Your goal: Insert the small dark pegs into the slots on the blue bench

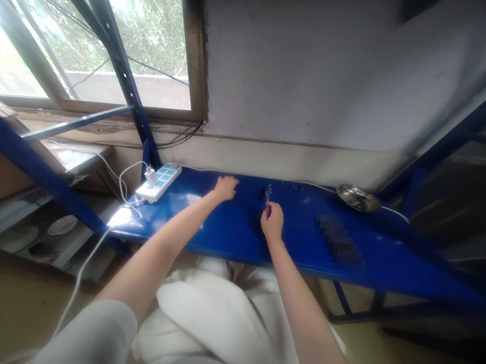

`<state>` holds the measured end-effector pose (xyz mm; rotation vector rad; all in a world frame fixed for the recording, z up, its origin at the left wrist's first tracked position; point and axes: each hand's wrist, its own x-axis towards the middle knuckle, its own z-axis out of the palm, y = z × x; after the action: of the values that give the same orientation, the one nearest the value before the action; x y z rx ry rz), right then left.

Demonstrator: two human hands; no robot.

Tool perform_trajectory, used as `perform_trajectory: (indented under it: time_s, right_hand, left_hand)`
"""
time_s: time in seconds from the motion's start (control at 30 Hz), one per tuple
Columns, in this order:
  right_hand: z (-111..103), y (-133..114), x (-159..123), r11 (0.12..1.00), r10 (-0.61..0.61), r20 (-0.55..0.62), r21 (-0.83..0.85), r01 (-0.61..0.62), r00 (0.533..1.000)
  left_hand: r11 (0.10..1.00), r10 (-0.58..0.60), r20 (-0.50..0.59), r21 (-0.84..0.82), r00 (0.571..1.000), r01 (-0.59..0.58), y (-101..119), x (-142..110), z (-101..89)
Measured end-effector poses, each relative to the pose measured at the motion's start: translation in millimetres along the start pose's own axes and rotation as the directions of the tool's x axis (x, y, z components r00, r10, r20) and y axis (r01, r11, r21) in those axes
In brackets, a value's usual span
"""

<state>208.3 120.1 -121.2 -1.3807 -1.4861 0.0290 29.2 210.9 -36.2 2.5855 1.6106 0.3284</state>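
Note:
My left hand [226, 188] reaches over the blue shelf [217, 233] toward its back edge, palm down with the fingers apart, and nothing shows in it. Farther right, my right hand [272, 222] is closed in a pinch on the lower end of a small, clear bluish piece [268, 193] with a knobbly outline. Its exact kind is too small to make out. Just left of that piece is a dark patch, which may be part of it or a shadow. Several tiny bits [297, 188] lie near the shelf's back edge, right of the right hand.
At the left end sits a white power strip [159, 183] with a plug in it and a white cable [80, 273] running down. A shiny metal bowl [357, 198] stands at the back right. A blurred-out dark object [339, 240] lies in front of it. Blue posts [128, 83] frame the shelf.

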Motion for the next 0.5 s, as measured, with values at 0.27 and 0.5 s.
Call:
perform_trajectory:
  time_s: [0.27, 0.5]
  right_hand:
    - [6, 11, 0, 0.994, -0.079, -0.094, -0.078, 0.072, 0.992]
    - [4, 8, 1, 0.982, 0.080, -0.071, -0.163, -0.090, 0.994]
  left_hand:
    - [0.964, 0.264, 0.051, 0.018, 0.963, -0.265, 53, -1, 24.2]
    - [0.992, 0.125, 0.151, -0.012, 0.981, -0.125, 70, 3, 51.9]
